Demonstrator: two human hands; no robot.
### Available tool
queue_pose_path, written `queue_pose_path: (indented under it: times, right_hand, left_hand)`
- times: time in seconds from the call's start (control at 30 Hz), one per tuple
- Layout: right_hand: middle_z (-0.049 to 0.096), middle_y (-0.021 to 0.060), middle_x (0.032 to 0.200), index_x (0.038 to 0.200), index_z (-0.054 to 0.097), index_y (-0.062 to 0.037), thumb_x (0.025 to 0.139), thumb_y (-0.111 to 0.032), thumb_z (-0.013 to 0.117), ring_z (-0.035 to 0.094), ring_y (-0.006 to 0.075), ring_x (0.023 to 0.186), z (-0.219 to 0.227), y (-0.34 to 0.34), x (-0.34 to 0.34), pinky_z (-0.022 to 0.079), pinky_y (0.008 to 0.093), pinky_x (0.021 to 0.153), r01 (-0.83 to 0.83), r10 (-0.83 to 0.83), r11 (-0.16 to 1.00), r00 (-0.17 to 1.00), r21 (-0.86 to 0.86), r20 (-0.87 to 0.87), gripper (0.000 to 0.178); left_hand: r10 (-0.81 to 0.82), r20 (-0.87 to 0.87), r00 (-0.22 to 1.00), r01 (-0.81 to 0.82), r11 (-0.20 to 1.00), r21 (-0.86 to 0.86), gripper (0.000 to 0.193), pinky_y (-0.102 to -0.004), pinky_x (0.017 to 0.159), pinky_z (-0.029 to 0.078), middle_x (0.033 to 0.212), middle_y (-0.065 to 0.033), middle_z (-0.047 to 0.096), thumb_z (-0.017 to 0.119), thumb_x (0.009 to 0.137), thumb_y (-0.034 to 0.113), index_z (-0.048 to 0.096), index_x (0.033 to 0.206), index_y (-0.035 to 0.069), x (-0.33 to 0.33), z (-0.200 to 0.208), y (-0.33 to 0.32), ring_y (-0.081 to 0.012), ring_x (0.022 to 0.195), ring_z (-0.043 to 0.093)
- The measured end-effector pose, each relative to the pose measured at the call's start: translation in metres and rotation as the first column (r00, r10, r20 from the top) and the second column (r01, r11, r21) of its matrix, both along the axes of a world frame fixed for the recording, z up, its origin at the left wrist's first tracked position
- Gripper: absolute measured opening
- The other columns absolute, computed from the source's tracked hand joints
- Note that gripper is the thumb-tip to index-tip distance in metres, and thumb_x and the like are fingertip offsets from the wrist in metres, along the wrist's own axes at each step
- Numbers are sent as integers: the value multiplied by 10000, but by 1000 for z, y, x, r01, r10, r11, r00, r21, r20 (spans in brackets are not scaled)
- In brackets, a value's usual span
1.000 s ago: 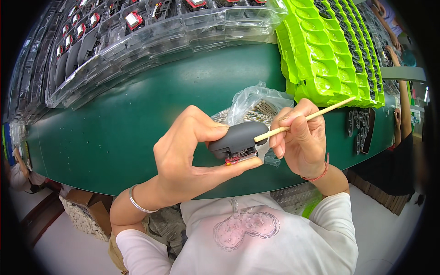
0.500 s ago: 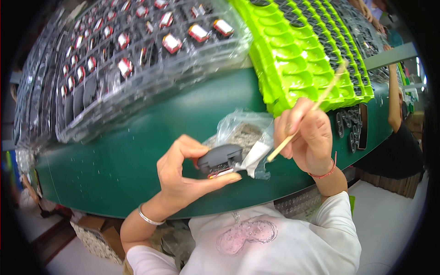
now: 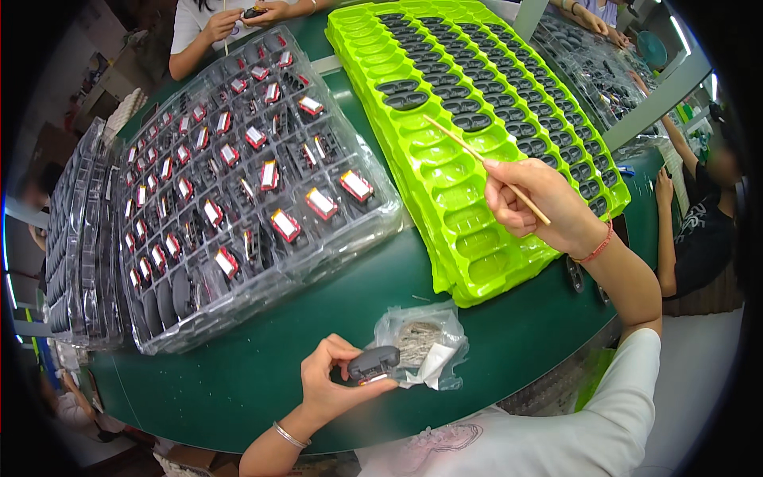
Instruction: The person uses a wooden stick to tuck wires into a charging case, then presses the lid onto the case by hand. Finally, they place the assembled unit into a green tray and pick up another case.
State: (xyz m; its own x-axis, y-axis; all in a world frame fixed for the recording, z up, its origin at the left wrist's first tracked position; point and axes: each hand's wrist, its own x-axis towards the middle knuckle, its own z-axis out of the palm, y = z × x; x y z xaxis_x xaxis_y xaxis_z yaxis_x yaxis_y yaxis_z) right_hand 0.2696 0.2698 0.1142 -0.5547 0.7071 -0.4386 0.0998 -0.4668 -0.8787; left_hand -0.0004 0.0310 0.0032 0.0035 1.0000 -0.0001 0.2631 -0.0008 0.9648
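In my left hand [image 3: 324,385], thumb below and fingers above, is a small dark grey plastic case [image 3: 373,362] with a red and white part at its lower edge. Just right of it lies an open clear plastic bag [image 3: 455,324] with a grey-brown fibrous lump [image 3: 415,343] and a white scrap [image 3: 434,362]. My right hand [image 3: 544,199] is closed round a thin wooden stick [image 3: 453,137], held slantwise above the bright green moulded tray [image 3: 445,274]. Dark oval pieces [image 3: 405,100] fill many of that tray's hollows; several near ones hold nothing.
A clear compartment tray [image 3: 278,278] with red and white parts and dark cases stands at the left, beside stacked clear trays [image 3: 83,238]. All rest on a green table [image 3: 334,318]. Other people work at the far side [image 3: 214,32] and right [image 3: 703,230]. A grey post [image 3: 660,99] slants at the right.
My view has shifted, showing more of the trays. My right hand has moved up and away from the case, over the green tray, with the stick. My left hand still holds the case.
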Motion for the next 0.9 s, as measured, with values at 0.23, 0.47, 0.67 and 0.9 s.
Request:
queue_pose_path:
  times: [0.23,0.47,0.67,0.9]
  right_hand:
    - [408,-5,443,548,483,-84,973,-312,528,339,84,391,-7,53,-15,261,252,406,-20,4,987,995,159,103,484]
    - [409,3,447,573,493,-72,963,-295,550,345,96,381,-18,71,-39,269,261,400,13,-17,998,997,54,69,453]
    - [392,-6,433,561,466,-102,992,-283,513,321,88,375,-21,70,-42,262,245,402,56,-62,996,995,70,78,470]
    - [399,8,435,549,478,-79,961,-308,538,344,95,381,-23,73,-41,267,253,400,68,-72,996,995,65,67,475]
  left_hand:
    - [-26,225,974,4,995,96,615,-263,658,531,884,-122,645,962,548,101,506,954,31,-8,-8,4,-143,738,614]
    - [79,478,875,-67,997,-42,638,-302,740,540,914,-139,631,964,520,66,503,960,28,-16,-3,0,-174,791,621]
    - [29,397,917,-21,999,-25,688,-269,689,540,861,-133,604,984,520,202,473,953,48,-17,-1,5,-172,747,610]
    - [20,382,924,-16,1000,-12,691,-258,675,535,859,-134,605,985,519,202,472,953,43,-18,-4,7,-169,742,611]
